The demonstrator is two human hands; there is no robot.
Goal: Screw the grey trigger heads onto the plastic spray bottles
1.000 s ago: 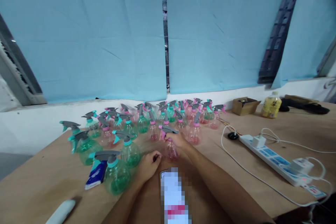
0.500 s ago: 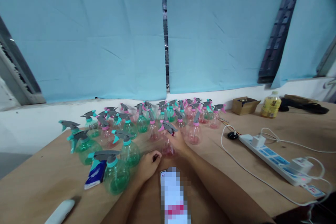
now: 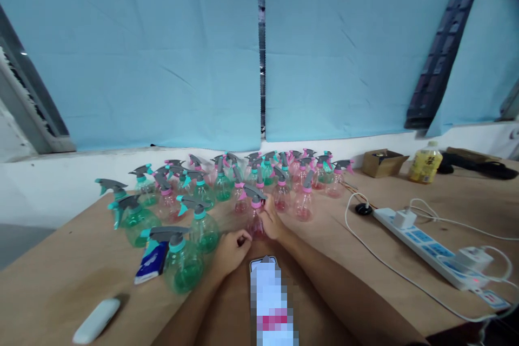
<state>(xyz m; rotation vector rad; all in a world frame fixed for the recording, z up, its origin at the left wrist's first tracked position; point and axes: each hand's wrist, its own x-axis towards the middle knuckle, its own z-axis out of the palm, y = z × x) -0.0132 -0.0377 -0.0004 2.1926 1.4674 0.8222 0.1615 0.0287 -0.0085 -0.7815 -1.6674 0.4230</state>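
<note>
1. Centrally, the right hand (image 3: 272,221) is clamped on a pink bottle (image 3: 254,220), upright on the table (image 3: 328,238).
2. The left hand (image 3: 233,251) curls beside it; whether its fingers meet, I cannot tell.
3. Other bottles (image 3: 184,270) already wear spray heads (image 3: 167,234); anything left is unclear.

Right of our right hand (image 3: 272,220) we see a white power strip (image 3: 425,246), and farther off a cardboard box (image 3: 381,166) and a yellow bottle (image 3: 424,167). Left of our left hand (image 3: 232,252) lie a blue packet (image 3: 152,266) and a white oblong object (image 3: 96,320); nearer us than both hands, a phone (image 3: 267,292).
</note>
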